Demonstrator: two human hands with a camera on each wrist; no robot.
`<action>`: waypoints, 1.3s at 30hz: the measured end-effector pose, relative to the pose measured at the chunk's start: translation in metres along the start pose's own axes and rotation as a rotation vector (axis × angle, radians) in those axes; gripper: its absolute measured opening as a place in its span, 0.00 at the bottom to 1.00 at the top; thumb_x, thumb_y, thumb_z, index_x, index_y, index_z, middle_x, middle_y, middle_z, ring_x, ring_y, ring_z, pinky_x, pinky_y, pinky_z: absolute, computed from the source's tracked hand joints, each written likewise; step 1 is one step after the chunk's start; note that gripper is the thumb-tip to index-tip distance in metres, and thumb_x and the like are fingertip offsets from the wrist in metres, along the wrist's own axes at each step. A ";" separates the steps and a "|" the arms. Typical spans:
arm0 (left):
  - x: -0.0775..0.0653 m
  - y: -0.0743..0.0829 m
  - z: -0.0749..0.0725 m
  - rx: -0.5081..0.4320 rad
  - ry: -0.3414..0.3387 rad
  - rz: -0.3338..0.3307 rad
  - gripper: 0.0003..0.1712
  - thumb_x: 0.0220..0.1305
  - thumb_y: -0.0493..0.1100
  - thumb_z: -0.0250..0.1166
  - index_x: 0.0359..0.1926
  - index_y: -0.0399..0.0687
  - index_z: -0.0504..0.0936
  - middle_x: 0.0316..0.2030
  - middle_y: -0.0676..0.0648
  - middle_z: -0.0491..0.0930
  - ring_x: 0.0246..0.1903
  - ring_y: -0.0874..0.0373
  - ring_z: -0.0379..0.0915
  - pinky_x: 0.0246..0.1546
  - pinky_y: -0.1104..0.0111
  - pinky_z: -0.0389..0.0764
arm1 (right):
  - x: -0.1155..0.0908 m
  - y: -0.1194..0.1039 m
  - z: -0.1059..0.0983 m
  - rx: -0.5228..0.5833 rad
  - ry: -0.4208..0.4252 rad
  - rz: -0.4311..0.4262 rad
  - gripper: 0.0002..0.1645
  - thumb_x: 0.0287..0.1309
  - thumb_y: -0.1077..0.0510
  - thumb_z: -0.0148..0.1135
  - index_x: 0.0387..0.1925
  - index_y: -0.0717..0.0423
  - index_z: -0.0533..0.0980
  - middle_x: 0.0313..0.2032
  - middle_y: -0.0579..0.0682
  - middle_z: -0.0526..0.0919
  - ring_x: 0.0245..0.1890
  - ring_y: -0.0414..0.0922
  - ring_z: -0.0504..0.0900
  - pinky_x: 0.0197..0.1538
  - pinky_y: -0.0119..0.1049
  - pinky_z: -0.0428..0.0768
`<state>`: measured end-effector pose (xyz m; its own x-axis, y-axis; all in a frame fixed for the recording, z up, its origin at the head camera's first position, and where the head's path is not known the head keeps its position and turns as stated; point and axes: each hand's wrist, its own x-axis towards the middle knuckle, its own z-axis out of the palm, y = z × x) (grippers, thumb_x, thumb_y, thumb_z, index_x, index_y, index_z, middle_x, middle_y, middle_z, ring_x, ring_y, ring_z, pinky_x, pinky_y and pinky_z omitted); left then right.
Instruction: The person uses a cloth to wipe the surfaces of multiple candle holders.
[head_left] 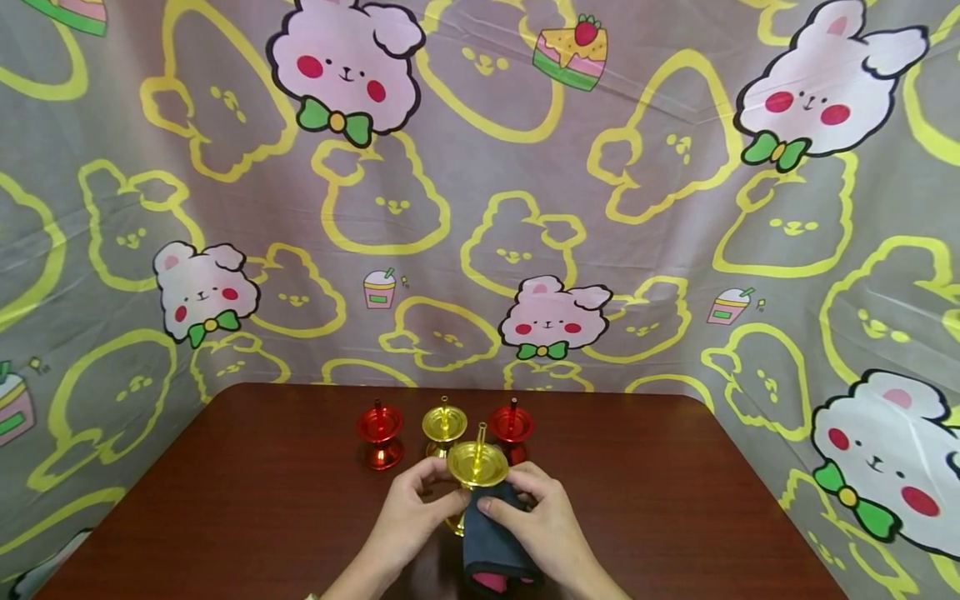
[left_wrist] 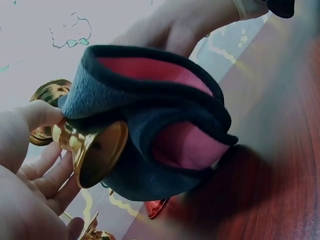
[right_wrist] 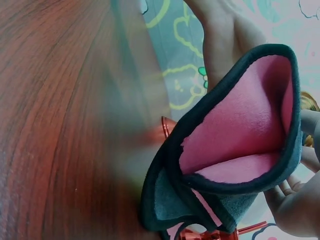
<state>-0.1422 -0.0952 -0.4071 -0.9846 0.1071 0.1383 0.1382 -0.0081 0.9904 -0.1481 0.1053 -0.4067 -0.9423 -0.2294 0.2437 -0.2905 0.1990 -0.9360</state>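
A shiny gold candlestick (head_left: 477,467), with a wide dish and a thin upright spike, is held over the near part of the table. My left hand (head_left: 411,515) pinches its stem between thumb and fingers; in the left wrist view its flared foot (left_wrist: 102,155) points toward the camera. My right hand (head_left: 551,521) grips a folded dark grey-blue cloth (head_left: 493,533) against the candlestick, just under the dish. Black edging and a pink inner side of the cloth (right_wrist: 235,125) show in the right wrist view. Folds of cloth hide part of the stem.
Behind my hands stand a red candlestick (head_left: 379,429) at left, another gold one (head_left: 444,423) in the middle and a second red one (head_left: 512,423) at right. The dark wooden table (head_left: 247,492) ends at a cartoon-printed curtain (head_left: 465,167) at the back and sides.
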 end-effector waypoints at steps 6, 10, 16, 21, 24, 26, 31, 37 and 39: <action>0.000 0.002 -0.003 -0.018 -0.026 -0.002 0.19 0.58 0.37 0.73 0.50 0.34 0.82 0.42 0.42 0.83 0.43 0.52 0.80 0.43 0.68 0.80 | -0.001 -0.007 -0.002 0.036 -0.013 0.004 0.14 0.53 0.53 0.77 0.44 0.42 0.87 0.42 0.50 0.81 0.42 0.48 0.80 0.40 0.35 0.80; 0.000 0.002 -0.007 -0.065 -0.081 0.002 0.21 0.60 0.35 0.71 0.53 0.30 0.80 0.43 0.40 0.83 0.44 0.54 0.81 0.46 0.68 0.80 | -0.002 -0.012 -0.003 0.078 -0.032 0.021 0.15 0.53 0.54 0.77 0.45 0.43 0.87 0.44 0.52 0.80 0.44 0.50 0.79 0.41 0.36 0.80; 0.001 0.001 -0.012 -0.089 -0.168 0.032 0.21 0.66 0.35 0.67 0.56 0.26 0.77 0.45 0.41 0.83 0.45 0.57 0.79 0.48 0.68 0.79 | -0.002 -0.016 -0.004 0.101 -0.049 0.041 0.17 0.53 0.54 0.77 0.46 0.44 0.87 0.45 0.52 0.80 0.47 0.51 0.78 0.42 0.36 0.80; 0.002 0.000 -0.013 -0.093 -0.247 0.069 0.20 0.71 0.37 0.62 0.58 0.26 0.75 0.46 0.42 0.82 0.46 0.59 0.78 0.48 0.68 0.78 | -0.002 -0.016 -0.005 0.088 -0.039 0.041 0.17 0.52 0.52 0.78 0.45 0.42 0.87 0.44 0.51 0.80 0.46 0.50 0.78 0.43 0.36 0.79; 0.003 -0.002 -0.012 -0.092 -0.279 0.074 0.21 0.73 0.38 0.59 0.60 0.26 0.74 0.49 0.41 0.82 0.48 0.59 0.77 0.51 0.68 0.77 | -0.001 -0.014 -0.005 0.066 -0.025 0.033 0.16 0.51 0.52 0.78 0.44 0.41 0.87 0.43 0.50 0.81 0.45 0.49 0.78 0.43 0.36 0.79; 0.003 -0.003 -0.011 -0.091 -0.293 0.062 0.22 0.74 0.39 0.58 0.62 0.28 0.74 0.52 0.41 0.81 0.51 0.59 0.76 0.54 0.69 0.75 | -0.001 -0.012 -0.005 0.060 -0.020 0.032 0.15 0.51 0.51 0.78 0.43 0.42 0.87 0.42 0.50 0.81 0.45 0.49 0.78 0.43 0.35 0.78; 0.003 -0.006 -0.010 -0.089 -0.312 0.021 0.24 0.76 0.41 0.56 0.65 0.30 0.72 0.58 0.41 0.79 0.57 0.59 0.74 0.57 0.70 0.72 | 0.000 -0.006 -0.004 0.045 -0.014 0.024 0.13 0.52 0.52 0.78 0.41 0.43 0.87 0.41 0.50 0.81 0.43 0.48 0.79 0.41 0.34 0.79; 0.004 -0.009 -0.007 -0.058 -0.274 -0.009 0.24 0.75 0.42 0.58 0.65 0.32 0.74 0.56 0.41 0.80 0.54 0.59 0.75 0.54 0.70 0.74 | 0.004 0.003 -0.005 -0.024 -0.012 -0.001 0.14 0.52 0.51 0.78 0.42 0.41 0.87 0.40 0.47 0.82 0.42 0.46 0.79 0.42 0.34 0.77; 0.004 -0.010 -0.006 -0.044 -0.258 -0.014 0.23 0.73 0.41 0.60 0.64 0.32 0.75 0.55 0.41 0.80 0.51 0.59 0.76 0.52 0.70 0.76 | 0.004 0.005 -0.005 -0.034 -0.019 0.001 0.15 0.52 0.51 0.78 0.44 0.42 0.87 0.40 0.46 0.82 0.42 0.45 0.79 0.41 0.34 0.77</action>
<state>-0.1478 -0.1002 -0.4164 -0.9256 0.3576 0.1243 0.1148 -0.0478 0.9922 -0.1540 0.1104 -0.4086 -0.9392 -0.2477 0.2378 -0.2957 0.2314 -0.9268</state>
